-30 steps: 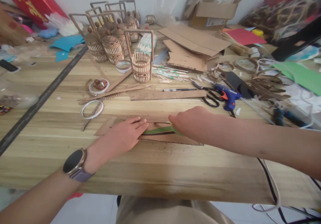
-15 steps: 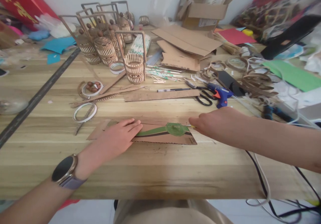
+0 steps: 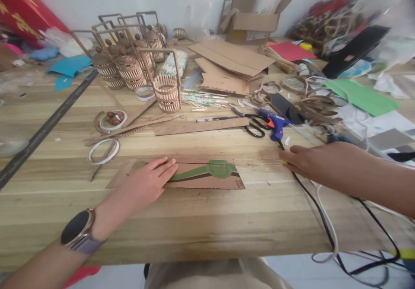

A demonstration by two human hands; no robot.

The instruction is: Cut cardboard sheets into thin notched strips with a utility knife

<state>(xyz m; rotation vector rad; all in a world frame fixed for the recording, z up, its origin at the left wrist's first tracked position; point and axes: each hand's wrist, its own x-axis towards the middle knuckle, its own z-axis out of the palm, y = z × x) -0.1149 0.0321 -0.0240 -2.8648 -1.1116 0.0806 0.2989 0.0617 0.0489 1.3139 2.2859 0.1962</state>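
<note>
My left hand [image 3: 147,179] lies flat, fingers stretched out, on the left part of a brown cardboard piece [image 3: 194,181] printed with a green band and a round green badge. A thin dark line runs along the card near its far edge. To the right, apart from the card, my right hand [image 3: 308,161] is closed on what looks like a yellow utility knife [image 3: 284,162]; only a small yellow bit shows and the blade cannot be made out. A blue glue gun [image 3: 275,122] lies just beyond that hand, beside black-handled scissors [image 3: 256,129].
A cardboard strip [image 3: 201,127] and a pen [image 3: 217,119] lie beyond the card. Tape rolls [image 3: 103,151], a small stick basket [image 3: 167,93] and several finished ones stand farther left. Cardboard sheets [image 3: 230,60] are at the back; cables [image 3: 324,220] hang over the right front edge.
My right hand has moved right, off the right end of the cardboard, with the yellow tool still in it. My left hand stays on the card. The whole view has shifted slightly.
</note>
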